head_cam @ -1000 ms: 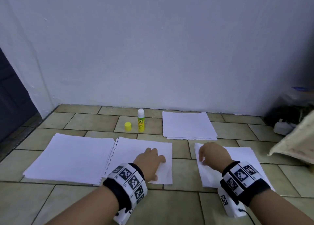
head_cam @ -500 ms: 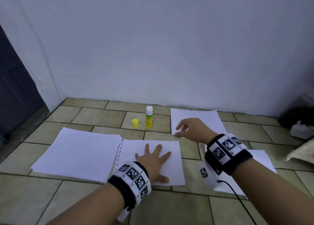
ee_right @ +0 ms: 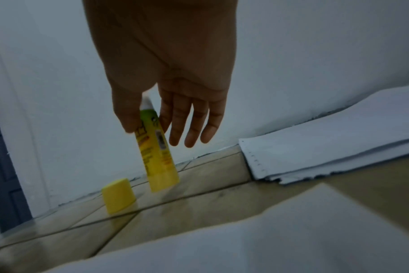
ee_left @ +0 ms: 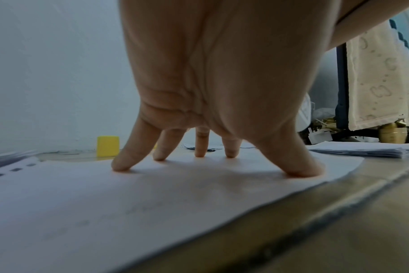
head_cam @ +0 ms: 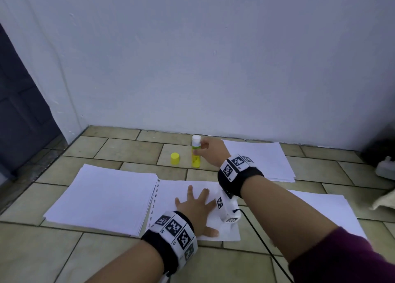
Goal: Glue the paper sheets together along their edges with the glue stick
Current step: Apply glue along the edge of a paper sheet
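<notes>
Glue stick point(ee_right: 155, 147): yellow, uncapped, white tip up; it stands on the tiled floor point(head_cam: 128, 148) near the wall, between the loose cap point(head_cam: 175, 159) and the far stack of paper point(head_cam: 267, 156). In the right-wrist view it looks tilted, its base at or just off the tile.
Right hand point(head_cam: 210, 151): thumb and forefinger pinch the upper part of the tube; the other three fingers point(ee_right: 194, 127) hang straight beside it and touch nothing.
Left hand point(head_cam: 195, 210): fingers spread wide, tips point(ee_left: 123, 165) pressed down on the middle sheet point(head_cam: 171, 190), palm arched clear of the paper.
Other paper: a thick stack point(head_cam: 102, 197) lies just left of the held sheet, and another sheet point(head_cam: 320, 210) lies to its right, partly under the right forearm.
Stage, as I judge it: picking up the glue; no gluing has begun.
Risk, grip: a two-finger hold so high on the tube could let it swing or slip and fall on the tile.
Risk, cap: it sits close by; a sideways sweep could knock it rolling.
Risk, sheet: if the left fingertips ease off, the page may slide or wrinkle under the first stroke.
Risk, forearm: dragging back low could shift the right sheet.
</notes>
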Tool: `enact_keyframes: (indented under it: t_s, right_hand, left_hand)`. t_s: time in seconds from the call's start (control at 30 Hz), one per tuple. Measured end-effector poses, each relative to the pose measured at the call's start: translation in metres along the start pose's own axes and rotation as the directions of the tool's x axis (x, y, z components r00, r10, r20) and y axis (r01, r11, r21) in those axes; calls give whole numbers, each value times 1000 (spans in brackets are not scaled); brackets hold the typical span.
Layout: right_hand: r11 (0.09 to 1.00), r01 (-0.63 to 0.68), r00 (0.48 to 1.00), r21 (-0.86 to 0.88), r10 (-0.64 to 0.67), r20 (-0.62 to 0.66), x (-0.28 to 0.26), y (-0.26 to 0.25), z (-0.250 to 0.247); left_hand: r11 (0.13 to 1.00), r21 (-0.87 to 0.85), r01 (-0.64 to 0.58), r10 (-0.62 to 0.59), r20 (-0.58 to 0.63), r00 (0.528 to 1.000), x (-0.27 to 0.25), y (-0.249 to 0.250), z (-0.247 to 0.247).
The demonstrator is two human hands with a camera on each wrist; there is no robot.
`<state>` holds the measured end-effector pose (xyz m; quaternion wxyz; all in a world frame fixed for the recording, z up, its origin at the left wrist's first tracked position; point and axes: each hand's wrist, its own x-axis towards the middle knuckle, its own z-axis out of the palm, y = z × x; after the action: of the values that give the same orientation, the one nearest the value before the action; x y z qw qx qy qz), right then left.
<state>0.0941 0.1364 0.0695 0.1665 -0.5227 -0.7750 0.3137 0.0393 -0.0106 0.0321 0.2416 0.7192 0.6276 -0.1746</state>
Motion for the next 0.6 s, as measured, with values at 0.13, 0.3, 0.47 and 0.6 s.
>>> enact_keyframes:
  t_s: [0.13,0.3,0.47,0.6]
  right_hand:
    - [993,-58,995,103,50,86,-15,3,-33]
    - [972,-102,935,-213,167,312,-52,15,-85]
    - [975,-148,979,-163,168,112,-73,28,-87]
    - [989,-35,998,-140,41,41,-85,35,-75]
  left_hand:
    - [1000,20,5,-5,-6,1000,-1,0,0]
    - [999,46,19,-17,-34,999,2,3,1]
    - [999,15,52,-51,-53,997,4,13,1]
    - [999,19,49,-48,-59,997,4,12,1]
